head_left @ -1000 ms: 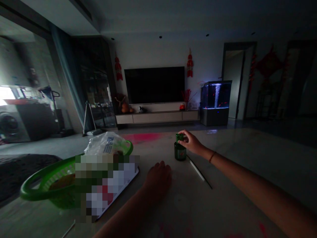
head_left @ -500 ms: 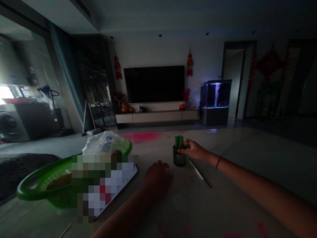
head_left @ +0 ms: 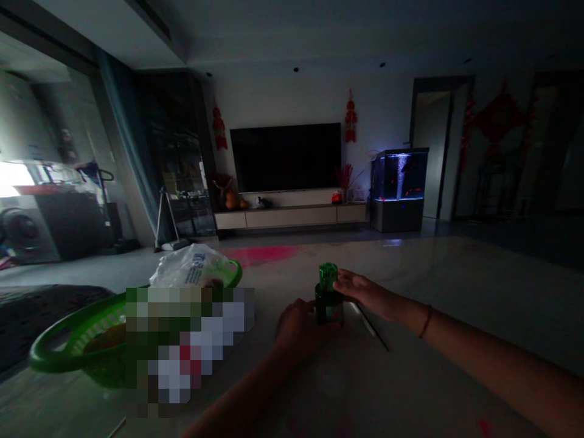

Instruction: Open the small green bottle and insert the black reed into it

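Observation:
A dark green glass bottle (head_left: 328, 306) stands on the pale glossy table (head_left: 438, 340), topped by a brighter green cap (head_left: 328, 274). My left hand (head_left: 301, 328) wraps the bottle's lower side from the left. My right hand (head_left: 365, 295) comes in from the right, with its fingers against the bottle's upper part just under the cap. Part of the bottle is hidden behind both hands. A thin black-and-white stick (head_left: 374, 328) lies on the table just behind my right hand.
On the table's left stands a green plastic basket (head_left: 68, 350) with a white plastic bag (head_left: 191, 269) behind it. A pixelated patch covers part of the basket and a flat item. A television (head_left: 285, 158) and a lit aquarium (head_left: 399, 182) stand beyond the table.
The green cap has gone from tilted in my right hand to sitting on the bottle. My left hand has moved forward onto the bottle, and the bottle now stands nearer to me.

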A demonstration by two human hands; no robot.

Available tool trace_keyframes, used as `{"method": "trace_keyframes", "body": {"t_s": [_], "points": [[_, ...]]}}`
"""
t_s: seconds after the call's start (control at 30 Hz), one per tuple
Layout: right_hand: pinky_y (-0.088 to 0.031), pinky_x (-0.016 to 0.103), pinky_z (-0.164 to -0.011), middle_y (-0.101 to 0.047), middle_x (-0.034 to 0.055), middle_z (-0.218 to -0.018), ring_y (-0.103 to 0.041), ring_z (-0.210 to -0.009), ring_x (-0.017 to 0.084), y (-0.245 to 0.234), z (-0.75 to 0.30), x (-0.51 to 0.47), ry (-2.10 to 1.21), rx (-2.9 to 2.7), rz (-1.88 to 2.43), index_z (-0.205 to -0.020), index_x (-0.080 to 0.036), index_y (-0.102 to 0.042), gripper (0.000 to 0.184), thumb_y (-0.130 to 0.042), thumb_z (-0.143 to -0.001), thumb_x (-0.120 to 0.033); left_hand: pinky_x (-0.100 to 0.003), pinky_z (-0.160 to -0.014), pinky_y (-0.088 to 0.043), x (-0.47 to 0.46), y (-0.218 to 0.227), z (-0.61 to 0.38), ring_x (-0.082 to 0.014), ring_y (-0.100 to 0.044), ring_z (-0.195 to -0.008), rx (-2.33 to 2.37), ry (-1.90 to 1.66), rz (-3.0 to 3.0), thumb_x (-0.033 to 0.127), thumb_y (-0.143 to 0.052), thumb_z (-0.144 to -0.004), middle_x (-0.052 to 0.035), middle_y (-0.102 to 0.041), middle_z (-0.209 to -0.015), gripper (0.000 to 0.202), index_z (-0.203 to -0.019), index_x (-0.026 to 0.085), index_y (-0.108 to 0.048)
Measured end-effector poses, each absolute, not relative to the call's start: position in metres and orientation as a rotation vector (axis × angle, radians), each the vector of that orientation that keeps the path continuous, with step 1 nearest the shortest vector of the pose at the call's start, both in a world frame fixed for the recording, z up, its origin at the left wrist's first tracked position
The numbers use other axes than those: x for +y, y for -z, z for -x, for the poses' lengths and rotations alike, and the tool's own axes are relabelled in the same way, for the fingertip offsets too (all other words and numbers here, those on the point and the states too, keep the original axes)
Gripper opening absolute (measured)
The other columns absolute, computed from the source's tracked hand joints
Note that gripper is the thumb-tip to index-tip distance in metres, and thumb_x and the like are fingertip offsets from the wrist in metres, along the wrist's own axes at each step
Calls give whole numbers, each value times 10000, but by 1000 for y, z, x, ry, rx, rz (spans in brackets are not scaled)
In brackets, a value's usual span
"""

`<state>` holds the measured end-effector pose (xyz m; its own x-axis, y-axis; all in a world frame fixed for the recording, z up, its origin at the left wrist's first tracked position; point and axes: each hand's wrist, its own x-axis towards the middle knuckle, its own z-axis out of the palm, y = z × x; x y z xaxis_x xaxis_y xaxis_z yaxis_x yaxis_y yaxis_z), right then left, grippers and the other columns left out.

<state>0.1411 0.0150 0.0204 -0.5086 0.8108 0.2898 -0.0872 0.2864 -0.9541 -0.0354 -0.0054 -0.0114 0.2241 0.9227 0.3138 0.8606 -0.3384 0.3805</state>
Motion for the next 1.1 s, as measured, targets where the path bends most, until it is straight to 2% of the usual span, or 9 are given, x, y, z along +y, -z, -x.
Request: {"method": "trace_keyframes", "body": {"t_s": [0.17,0.33,0.4,0.53,0.67,0.73,0.8,0.93,1.1], "points": [[-336,375,-920,-612,63,-1014,-516,-1026,187,-22,-150,7,-1586,-1530,577,-882,-180,-600,364,-414,-796,-480,-298,-692,-403,-7,11,35,-219,-543,-835,1733,-777,-2322,592,-567,-597,-54,-594,-924,558,-1020,230,-586],[-377,368,-856,-652,85,-859,-561,-925,212,-16,-160,9,-1300,-1261,750,-487,-159,-509,390,-493,-739,-456,-296,-717,-394,-7,11,35,-218,-536,-856,1718,-782,-2301,574,-590,-586,-57,-585,-936,547,-1006,224,-595],[-374,363,-850,-653,74,-840,-570,-900,204,-17,-158,8,-1281,-1239,727,-524,-164,-523,336,-513,-721,-437,-301,-715,-392,-7,11,35,-226,-535,-858,1722,-781,-2306,593,-576,-586,-64,-587,-936,554,-996,220,-600],[-372,336,-828,-639,19,-745,-581,-804,161,-22,-150,6,-1280,-1255,705,-816,-190,-577,285,-527,-696,-443,-302,-705,-393,-7,11,35,-228,-537,-847,1725,-783,-2311,598,-578,-578,-60,-593,-930,560,-1001,232,-594],[-417,297,-628,-433,-65,-446,-472,-506,115,-26,-153,11,-993,-1182,858,-694,-188,-518,238,-515,-683,-426,-293,-694,-399,-7,11,35,-211,-545,-816,1704,-772,-2310,587,-569,-598,-48,-593,-926,544,-1022,246,-583],[-416,291,-606,-440,-54,-486,-468,-524,116,-27,-156,13,-940,-1229,914,-712,-186,-514,217,-509,-683,-401,-292,-683,-401,-7,11,35,-211,-550,-802,1700,-780,-2319,582,-563,-610,-55,-591,-920,536,-1022,240,-586],[-420,308,-690,-556,2,-683,-539,-703,149,-26,-157,13,-958,-1346,919,-862,-186,-531,261,-521,-682,-376,-291,-679,-402,-8,11,35,-214,-551,-802,1693,-792,-2341,576,-565,-614,-58,-591,-912,538,-1029,234,-584],[-369,381,-873,-525,86,-1109,-488,-1033,215,-13,-151,12,-1066,-1686,878,-1115,-213,-428,588,-656,-586,-332,-287,-678,-400,-10,10,34,-217,-549,-806,1713,-767,-2383,560,-548,-639,-52,-588,-905,516,-1035,231,-578],[-351,421,-901,-547,92,-1099,-508,-1018,220,11,-143,13,-870,-1861,906,-1092,-200,-432,587,-688,-580,-335,-279,-698,-413,-10,8,39,-207,-544,-822,1651,-649,-2476,516,-538,-666,-42,-580,-897,431,-1007,258,-586]]}}
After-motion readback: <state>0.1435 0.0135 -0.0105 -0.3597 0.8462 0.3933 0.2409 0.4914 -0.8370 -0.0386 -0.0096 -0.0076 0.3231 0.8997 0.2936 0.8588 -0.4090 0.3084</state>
